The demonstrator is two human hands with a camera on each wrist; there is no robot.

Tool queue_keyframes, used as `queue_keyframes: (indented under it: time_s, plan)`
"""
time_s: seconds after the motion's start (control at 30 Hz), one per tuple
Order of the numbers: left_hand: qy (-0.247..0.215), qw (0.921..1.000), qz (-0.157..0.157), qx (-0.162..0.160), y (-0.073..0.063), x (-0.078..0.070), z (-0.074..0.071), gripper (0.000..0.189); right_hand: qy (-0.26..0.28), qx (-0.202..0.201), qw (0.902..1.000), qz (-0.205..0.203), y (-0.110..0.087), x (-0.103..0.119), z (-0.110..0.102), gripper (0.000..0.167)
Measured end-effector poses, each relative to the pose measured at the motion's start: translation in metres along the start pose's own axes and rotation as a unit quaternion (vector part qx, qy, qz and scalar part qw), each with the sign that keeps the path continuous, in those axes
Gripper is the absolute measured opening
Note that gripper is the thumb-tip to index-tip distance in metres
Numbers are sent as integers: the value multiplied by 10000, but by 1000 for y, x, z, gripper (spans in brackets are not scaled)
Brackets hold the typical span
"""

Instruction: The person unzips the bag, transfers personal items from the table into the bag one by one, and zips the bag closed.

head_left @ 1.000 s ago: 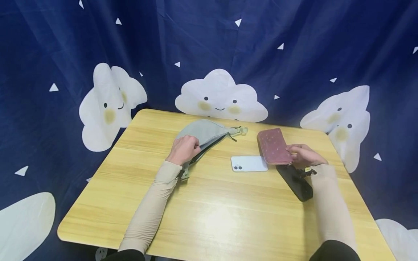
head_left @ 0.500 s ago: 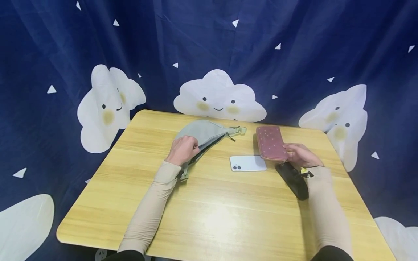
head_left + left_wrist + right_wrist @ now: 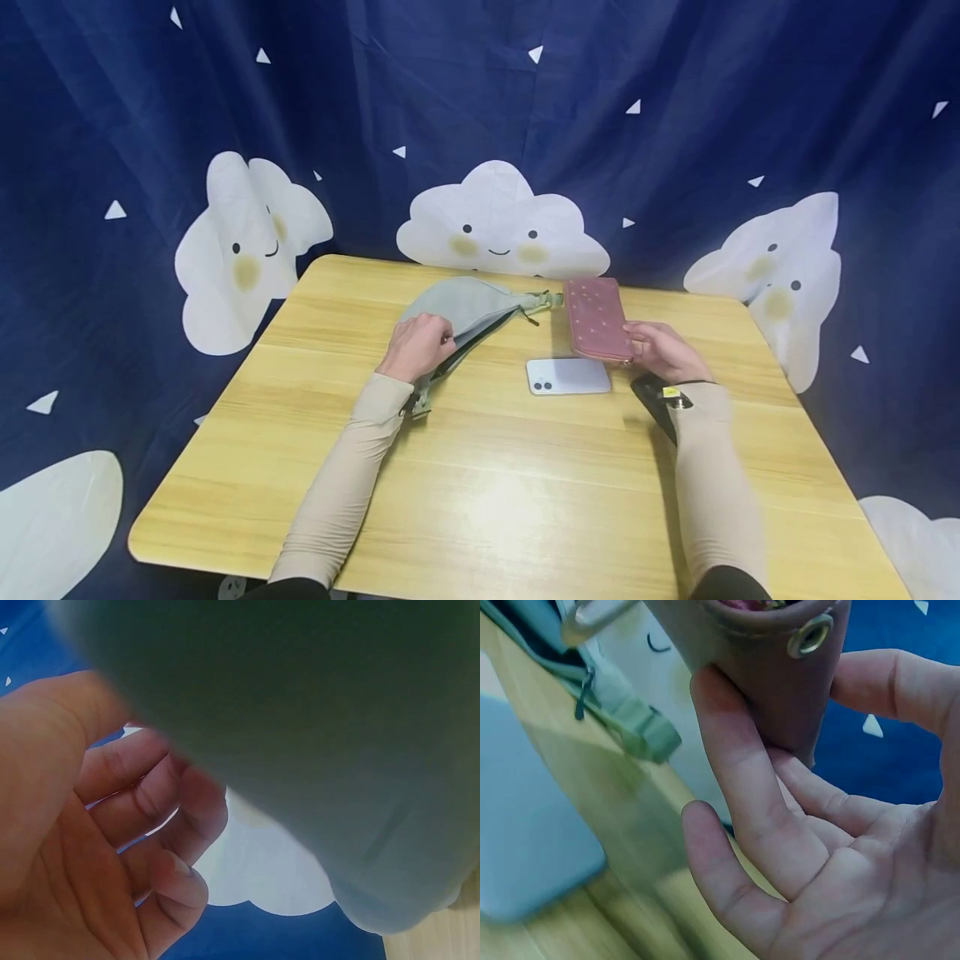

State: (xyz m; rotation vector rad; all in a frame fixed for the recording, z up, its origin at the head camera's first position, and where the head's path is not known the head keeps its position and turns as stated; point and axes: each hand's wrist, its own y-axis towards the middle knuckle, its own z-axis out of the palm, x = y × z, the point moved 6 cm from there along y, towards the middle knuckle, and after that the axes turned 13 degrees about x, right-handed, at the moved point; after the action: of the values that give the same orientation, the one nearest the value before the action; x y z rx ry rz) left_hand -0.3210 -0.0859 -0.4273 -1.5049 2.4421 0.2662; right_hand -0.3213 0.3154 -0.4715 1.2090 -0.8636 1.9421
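Observation:
In the head view, a purplish-red zip wallet with small star-like marks hangs above the table's back part, pinched by my right hand at its near right corner. The right wrist view shows thumb and fingers on either side of the wallet, near a metal eyelet. A pale grey-green waist bag lies left of it with its zipped mouth parted. My left hand grips the edge of that mouth. In the left wrist view, the bag hides the thumb and fingertip ends, while the other fingers curl beside it.
A white phone lies face down in front of the wallet. Under my right wrist lies a long black case, partly covered by the sleeve. The wooden table ends at a dark blue curtain with cloud prints.
My right hand has carried the wallet left and slightly back, toward the bag's buckle end. The right forearm now covers more of the black case. The left hand keeps its place on the bag.

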Motion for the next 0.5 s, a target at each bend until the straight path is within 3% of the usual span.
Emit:
queue_keyframes:
  time_s: [0.17,0.5]
  plan:
    - [5,10000,-11,-5,0,1,1,38,118,68,9996,-245,9,-4,10,32]
    - [17,10000,5,64,2,-1,0,38,95,165,9993,-335,18,-14,20,37]
